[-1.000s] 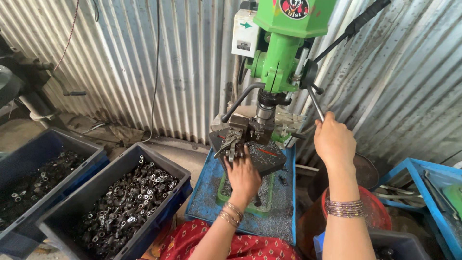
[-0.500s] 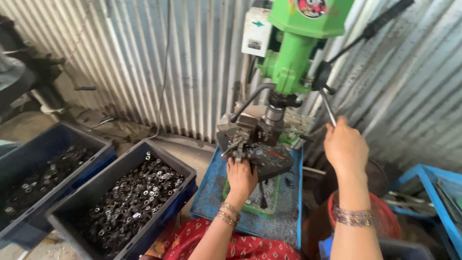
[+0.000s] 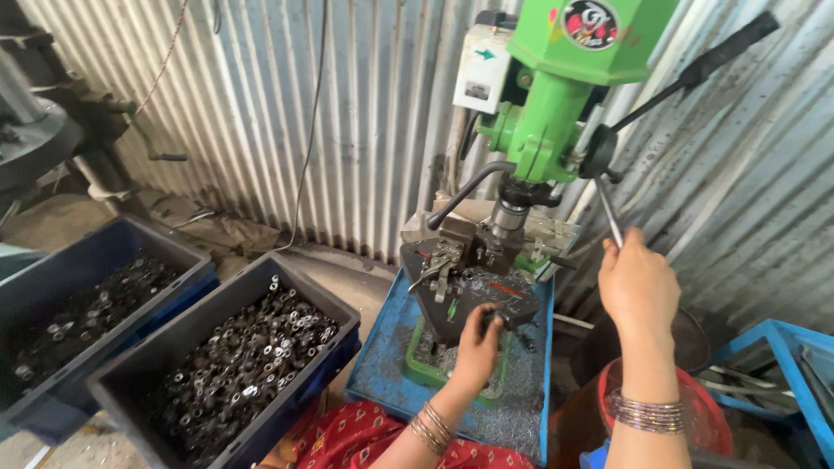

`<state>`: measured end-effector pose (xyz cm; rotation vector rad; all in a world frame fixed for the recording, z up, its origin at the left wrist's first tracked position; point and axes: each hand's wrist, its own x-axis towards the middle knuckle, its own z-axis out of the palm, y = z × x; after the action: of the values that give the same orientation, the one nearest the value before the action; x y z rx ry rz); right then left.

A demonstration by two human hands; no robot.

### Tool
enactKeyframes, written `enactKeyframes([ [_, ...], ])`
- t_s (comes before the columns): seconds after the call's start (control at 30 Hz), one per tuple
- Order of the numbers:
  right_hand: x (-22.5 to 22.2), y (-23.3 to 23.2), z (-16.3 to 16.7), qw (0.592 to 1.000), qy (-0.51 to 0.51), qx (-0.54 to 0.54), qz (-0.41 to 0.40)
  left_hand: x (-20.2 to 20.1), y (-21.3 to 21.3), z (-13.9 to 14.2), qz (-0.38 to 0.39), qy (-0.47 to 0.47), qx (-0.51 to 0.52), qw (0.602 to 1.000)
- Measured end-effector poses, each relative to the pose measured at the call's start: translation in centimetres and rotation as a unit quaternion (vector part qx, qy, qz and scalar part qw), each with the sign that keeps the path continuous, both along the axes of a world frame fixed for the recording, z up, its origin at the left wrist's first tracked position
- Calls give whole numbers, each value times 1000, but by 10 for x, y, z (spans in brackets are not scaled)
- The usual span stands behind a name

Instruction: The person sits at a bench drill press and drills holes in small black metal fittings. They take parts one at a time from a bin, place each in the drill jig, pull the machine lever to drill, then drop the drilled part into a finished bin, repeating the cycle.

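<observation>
Fingers of my right hand wrapped tight round the thin steel feed lever, just right of the green drill press. My left hand sits below the press, fingers curled onto a small dark part at the front edge of the black jig plate. The spindle stands above the clamp, not down on anything I can make out. Bright curly swarf litters the blue tray under the press. Left of the press, two dark crates are heaped with small dark metal rings, so I judge plenty is left.
</observation>
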<state>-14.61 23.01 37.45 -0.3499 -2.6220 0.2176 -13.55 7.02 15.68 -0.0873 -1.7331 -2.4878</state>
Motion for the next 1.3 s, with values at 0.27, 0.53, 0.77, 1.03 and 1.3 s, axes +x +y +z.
enactKeyframes([
  [0.27,3,-2,1,1000,9,9,6,-65,22,18,-68,-137,345,926],
  [0.53,3,-2,-2,1000,13,3,12,-94,33,7,50,-146,334,930],
  [0.77,5,-6,-1,1000,7,1,0,-91,34,5,85,-242,290,922],
  [1.03,3,-7,-4,1000,16,7,0,-90,30,-1,-12,-222,395,891],
  [1.3,2,-6,-9,1000,12,4,0,-80,28,24,-18,-182,445,877],
])
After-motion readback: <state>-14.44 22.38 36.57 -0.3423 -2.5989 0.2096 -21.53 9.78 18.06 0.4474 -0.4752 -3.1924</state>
